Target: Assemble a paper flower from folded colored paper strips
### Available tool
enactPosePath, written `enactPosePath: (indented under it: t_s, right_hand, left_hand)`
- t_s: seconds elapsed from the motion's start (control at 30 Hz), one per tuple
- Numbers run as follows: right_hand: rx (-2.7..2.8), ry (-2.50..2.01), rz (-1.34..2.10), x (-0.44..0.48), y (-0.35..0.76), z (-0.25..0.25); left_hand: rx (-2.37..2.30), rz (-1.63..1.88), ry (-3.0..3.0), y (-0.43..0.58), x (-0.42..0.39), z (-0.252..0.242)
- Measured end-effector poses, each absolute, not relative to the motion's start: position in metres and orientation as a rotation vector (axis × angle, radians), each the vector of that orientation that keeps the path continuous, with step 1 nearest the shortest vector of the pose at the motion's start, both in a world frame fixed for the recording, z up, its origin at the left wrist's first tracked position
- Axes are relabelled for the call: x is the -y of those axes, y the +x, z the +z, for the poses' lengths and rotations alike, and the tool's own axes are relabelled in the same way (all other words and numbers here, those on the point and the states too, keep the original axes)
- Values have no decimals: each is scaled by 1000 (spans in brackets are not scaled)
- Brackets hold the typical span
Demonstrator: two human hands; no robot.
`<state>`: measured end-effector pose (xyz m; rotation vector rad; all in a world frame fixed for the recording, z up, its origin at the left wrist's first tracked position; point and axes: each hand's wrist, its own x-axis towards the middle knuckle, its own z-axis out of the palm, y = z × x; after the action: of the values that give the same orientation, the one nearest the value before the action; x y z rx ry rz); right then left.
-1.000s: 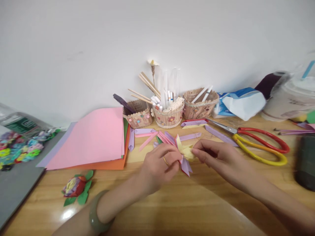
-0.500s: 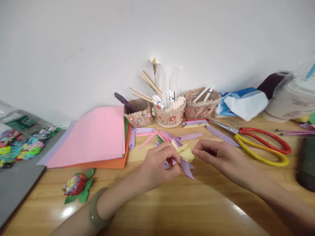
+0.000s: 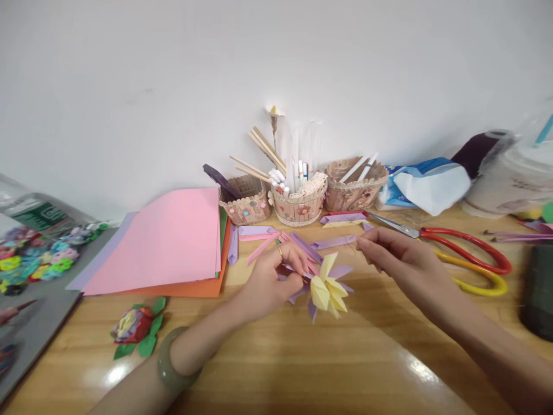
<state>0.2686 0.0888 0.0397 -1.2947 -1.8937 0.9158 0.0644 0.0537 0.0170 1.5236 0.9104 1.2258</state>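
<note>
In the middle of the view a folded paper flower (image 3: 329,293), yellow petals in front and purple ones behind, is tilted toward me. Pinched at its left side, it is held by my left hand (image 3: 279,282), which wears a ring. To the right, my right hand (image 3: 391,253) is closed in a pinch, apart from the flower. A thin line like a thread shows faintly at its fingertips, too fine to be sure of. Folded purple strips (image 3: 334,242) and pink strips (image 3: 262,248) lie just behind the hands.
Large scissors (image 3: 464,248) lie at right, near a dark object (image 3: 537,288). Decorated baskets (image 3: 300,208), a tissue pack (image 3: 425,181) and a cup (image 3: 510,178) line the wall. At left are paper sheets (image 3: 159,242) and a finished-looking paper rose (image 3: 133,324).
My right hand has drawn away from the flower, to the right and slightly up. The flower has turned to face me and sits lower, still in my left hand.
</note>
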Motion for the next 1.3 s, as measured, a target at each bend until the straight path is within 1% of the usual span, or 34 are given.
enactPosePath:
  t_s: [0.13,0.27,0.47,0.7,0.9,1.17,1.3]
  right_hand:
    - [1951,-1170,1031,-87,264,40]
    - [1991,-1101,980,-78,260,44]
    - [1988,-1113,983,-73,257,41]
    - [1967,-1108,1114,-68,253,32]
    - [1900,-1180,1141,-66,249,30]
    - [1875,-1269,1302,-71,247,29]
    - [1897,-1258,1260,-70,247,33]
  left_hand:
    - [-840,1208,1347,66,-57,16]
    - [-939,1176,1321,68,-56,16]
    - [-1013,1136,1312,72,-54,17]
    - [-1049,986,1179,78,-47,16]
    - [-1148,1089,1246,81,-47,11]
    - [-1143,1139,1174,82,-46,10]
    - [-1123,1161,1156,82,-47,10]
